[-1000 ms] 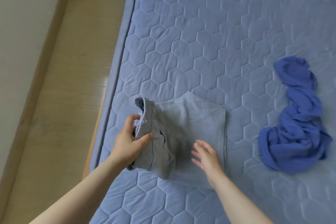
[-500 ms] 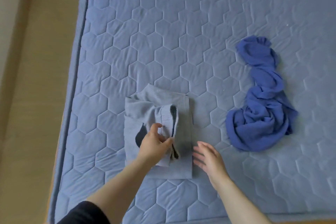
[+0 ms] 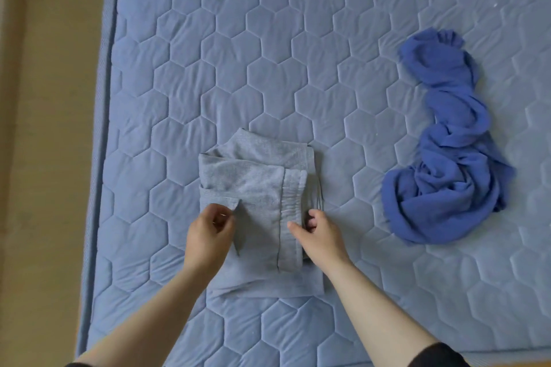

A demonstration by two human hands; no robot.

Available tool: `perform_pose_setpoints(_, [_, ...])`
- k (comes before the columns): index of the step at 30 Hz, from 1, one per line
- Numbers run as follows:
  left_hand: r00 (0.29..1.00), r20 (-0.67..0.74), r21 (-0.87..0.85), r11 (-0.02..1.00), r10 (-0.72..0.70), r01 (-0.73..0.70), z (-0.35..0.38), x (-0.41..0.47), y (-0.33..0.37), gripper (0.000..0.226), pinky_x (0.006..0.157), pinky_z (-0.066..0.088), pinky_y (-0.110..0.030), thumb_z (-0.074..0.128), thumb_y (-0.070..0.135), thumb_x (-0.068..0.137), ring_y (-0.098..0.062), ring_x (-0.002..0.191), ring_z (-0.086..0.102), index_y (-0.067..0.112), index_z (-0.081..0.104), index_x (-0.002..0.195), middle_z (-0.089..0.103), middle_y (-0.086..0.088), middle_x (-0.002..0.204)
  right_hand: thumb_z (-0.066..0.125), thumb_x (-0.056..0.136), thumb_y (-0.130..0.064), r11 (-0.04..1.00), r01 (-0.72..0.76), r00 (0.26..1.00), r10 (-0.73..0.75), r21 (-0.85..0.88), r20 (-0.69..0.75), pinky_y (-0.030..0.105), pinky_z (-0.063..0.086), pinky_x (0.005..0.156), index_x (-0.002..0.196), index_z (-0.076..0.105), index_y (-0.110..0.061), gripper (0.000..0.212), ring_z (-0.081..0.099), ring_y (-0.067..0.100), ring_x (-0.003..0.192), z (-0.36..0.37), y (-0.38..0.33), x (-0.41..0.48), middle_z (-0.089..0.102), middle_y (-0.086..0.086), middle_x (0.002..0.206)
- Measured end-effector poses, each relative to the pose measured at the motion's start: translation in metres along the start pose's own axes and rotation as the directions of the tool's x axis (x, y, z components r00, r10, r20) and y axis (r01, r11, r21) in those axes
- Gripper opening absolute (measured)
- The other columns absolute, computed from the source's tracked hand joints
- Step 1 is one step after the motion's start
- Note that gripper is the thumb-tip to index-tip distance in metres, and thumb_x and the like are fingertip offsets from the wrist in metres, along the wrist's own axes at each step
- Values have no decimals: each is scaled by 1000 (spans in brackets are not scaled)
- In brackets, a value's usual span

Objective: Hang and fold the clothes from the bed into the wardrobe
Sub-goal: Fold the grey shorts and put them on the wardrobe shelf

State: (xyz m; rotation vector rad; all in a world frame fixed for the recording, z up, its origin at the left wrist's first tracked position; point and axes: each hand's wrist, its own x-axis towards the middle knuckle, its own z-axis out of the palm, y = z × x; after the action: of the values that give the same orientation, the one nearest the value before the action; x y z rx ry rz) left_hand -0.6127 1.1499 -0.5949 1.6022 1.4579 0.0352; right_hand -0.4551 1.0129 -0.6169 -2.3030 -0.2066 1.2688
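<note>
The left hand [image 3: 208, 234] sits at the left edge of the folded grey garment [image 3: 256, 188] with its fingers curled; I cannot tell whether it grips cloth. The right hand [image 3: 320, 235] pinches the right edge, thumb on top. The grey garment lies on the bed [image 3: 268, 53], with a crumpled blue garment [image 3: 447, 158] well apart to its right.

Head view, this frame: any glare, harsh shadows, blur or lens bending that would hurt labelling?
Head view: soft, even light, no glare; faint shadow right of the grey garment; its weave reads sharp; the wide lens slightly bows the mattress edge.
</note>
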Motion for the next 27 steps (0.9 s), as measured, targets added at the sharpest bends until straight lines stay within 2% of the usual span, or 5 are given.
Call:
perform_pose_setpoints(7, [994,-45,8,995,-95,95,-8,15,-16,10,47,40,-19,68,21,83,-9,60,57,20,58,86,61,2,72,75,79,-37,963,134,898,-218,-236,-381,38,46,86,110,60,-8,45,56,29,103,30,-13,-24,61,9,106])
perform_pose_setpoints(12, [989,-86,43,992,-117,121,-5,17,-21,24,78,50,-40,69,20,84,-28,92,56,13,53,100,56,-7,95,70,78,-49,953,-157,972,103,-259,-211,33,49,76,97,61,-13,42,63,27,97,28,-22,-16,69,4,97])
perform_pose_setpoints(18, [987,-69,39,988,-148,150,-8,20,-26,34,89,49,-45,70,21,85,-29,97,56,13,50,111,50,-12,111,72,81,-27,990,52,974,-79,-129,-214,36,42,61,68,53,-12,28,54,24,71,24,-23,-18,55,-1,71])
perform_pose_setpoints(22, [989,-82,25,991,-127,129,-11,22,-30,47,82,47,-36,72,32,83,-21,97,56,15,47,119,50,-6,118,67,87,-23,948,211,850,-299,-238,-433,29,32,59,78,56,-10,20,49,19,75,19,-16,-19,53,-2,90])
perform_pose_setpoints(27, [964,72,40,967,-254,252,-5,30,-33,71,80,42,-32,71,46,81,-18,101,51,13,39,135,52,-5,125,59,93,-32,972,-84,970,30,-219,-240,35,46,80,106,56,-9,27,58,30,104,11,-8,10,63,9,111])
